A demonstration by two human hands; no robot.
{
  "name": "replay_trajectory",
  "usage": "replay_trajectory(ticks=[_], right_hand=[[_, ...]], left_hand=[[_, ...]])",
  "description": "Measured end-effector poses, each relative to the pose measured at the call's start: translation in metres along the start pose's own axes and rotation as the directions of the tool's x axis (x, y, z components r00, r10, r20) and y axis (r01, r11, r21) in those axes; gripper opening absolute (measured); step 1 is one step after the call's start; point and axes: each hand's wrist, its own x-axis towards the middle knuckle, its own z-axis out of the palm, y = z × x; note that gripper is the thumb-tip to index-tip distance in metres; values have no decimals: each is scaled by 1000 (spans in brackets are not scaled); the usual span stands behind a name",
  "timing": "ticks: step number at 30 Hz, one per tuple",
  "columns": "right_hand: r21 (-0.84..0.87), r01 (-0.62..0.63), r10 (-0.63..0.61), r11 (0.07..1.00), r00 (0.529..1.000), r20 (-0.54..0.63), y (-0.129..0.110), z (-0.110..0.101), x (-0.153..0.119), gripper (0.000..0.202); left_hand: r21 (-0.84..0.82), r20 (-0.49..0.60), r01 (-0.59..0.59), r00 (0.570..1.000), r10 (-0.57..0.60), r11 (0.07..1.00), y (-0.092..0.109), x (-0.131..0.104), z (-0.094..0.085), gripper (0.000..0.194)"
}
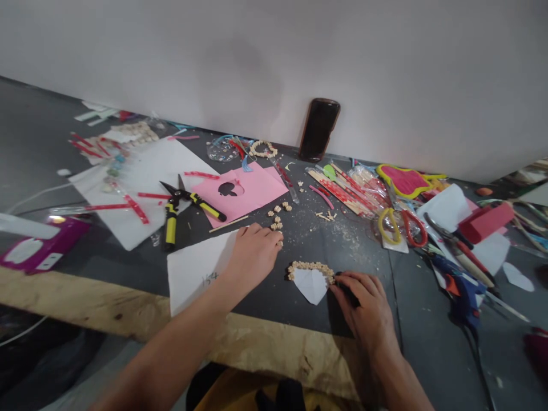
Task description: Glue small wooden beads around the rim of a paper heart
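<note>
Currently | paper heart [311,285] on dark tabletop [265,294], wooden border [311,265] along its 12 o'clock edge | right hand [363,299] at heart's 3 o'clock, fingertips against border, grip: cannot tell | left hand [254,254] at 10 o'clock, curled by small wooden piece [279,244], pinch unclear | loose clusters [286,206] at 11 o'clock

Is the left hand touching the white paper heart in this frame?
Apart. The head view shows a plain strip of dark tabletop between the left hand and the heart.
</note>
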Motion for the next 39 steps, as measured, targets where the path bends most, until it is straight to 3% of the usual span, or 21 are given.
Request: replay_trajectory(ticks=[11,16,24,28,34,39], right_hand=[[14,-17,17,1000,1000,6,-4,-3,2,15],[33,-25,26,999,1000,-9,-5,-3,2,13],[36,-58,58,998,998,8,-4,-10,1,19],[81,-107,106,991,994,19,-21,-21,2,20],[235,-65,56,970,997,46,-54,-29,17,17],[301,-73,40,951,993,114,-58,-26,19,21]], left_hand=[[-62,-16,9,1000,-10,998,1,1,-2,16],[-287,-5,-5,1000,4,958,7,-1,-8,17],[-602,84,18,996,41,798,23,-9,-7,18],[-673,159,44,984,86,738,27,-12,-8,16],[-785,179,25,966,188,620,31,-17,-12,20],[-757,175,-23,956,237,654,33,-18,-13,29]])
